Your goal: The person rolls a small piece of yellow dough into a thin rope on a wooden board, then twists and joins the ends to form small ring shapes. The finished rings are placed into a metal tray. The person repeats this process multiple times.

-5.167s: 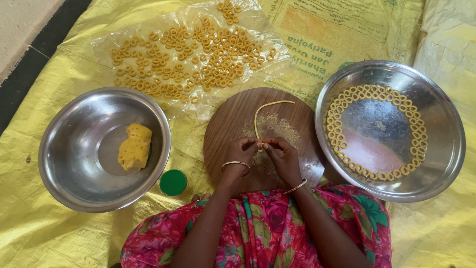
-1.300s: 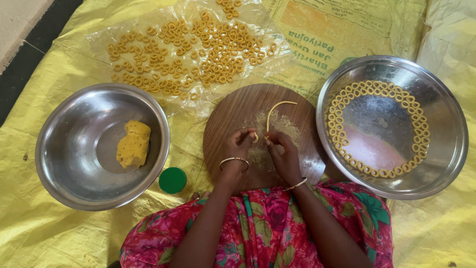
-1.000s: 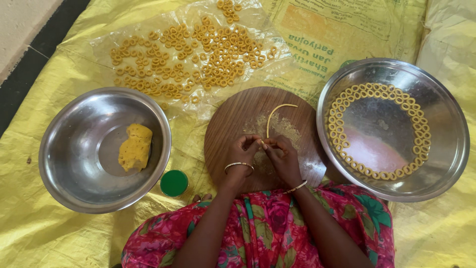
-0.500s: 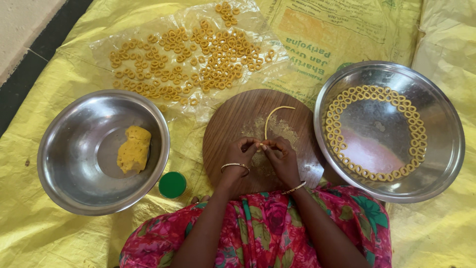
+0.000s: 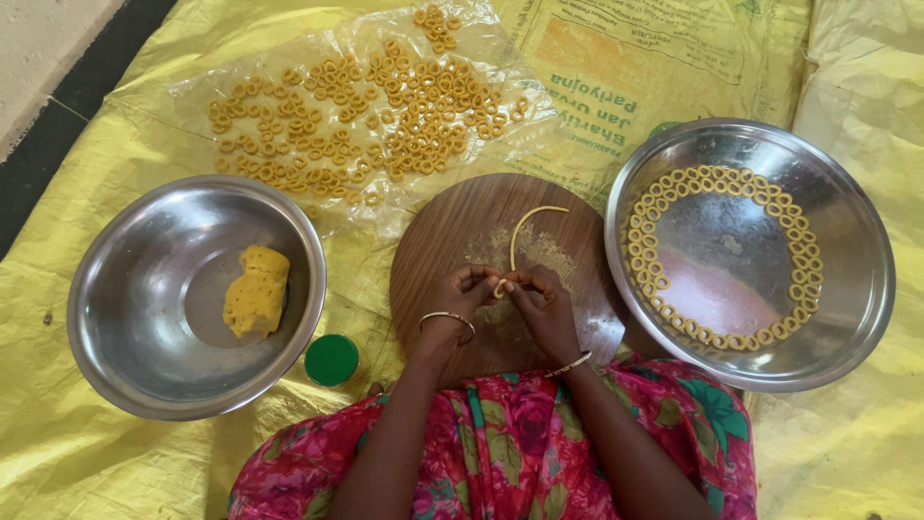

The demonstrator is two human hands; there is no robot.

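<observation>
On the round wooden board [image 5: 452, 241], just ahead of the person's lap, both hands met over the near end of a thin dough strand [image 5: 521, 229]. The left hand [image 5: 464, 299] and the right hand [image 5: 539, 300] were curled inward, fingertips pinched together on that near end, which looked bent into a small loop between them; neither palm was open. The strand lay straight ahead of the hands, its long axis running away from the body toward the far rim of the board, then hooking over to the person's right at its far tip. Its free end therefore pointed away and rightward, while the worked end sat right at the fingertips, touching both hands, so neither hand was clearly nearer than the other. A dusting of crumbs lay on the board beside the strand. To the left stood a steel bowl [image 5: 115, 356] holding a yellow dough lump [image 5: 255, 303], with a green cap [image 5: 331, 359] just beside its rim. To the right a wide steel plate [image 5: 847, 318] carried dough rings [image 5: 712, 337] set around its inner edge. Beyond the board, well apart from the hands, more rings [image 5: 385, 116] were spread on a clear plastic sheet [image 5: 500, 82] over the yellow tarp [image 5: 87, 472].
</observation>
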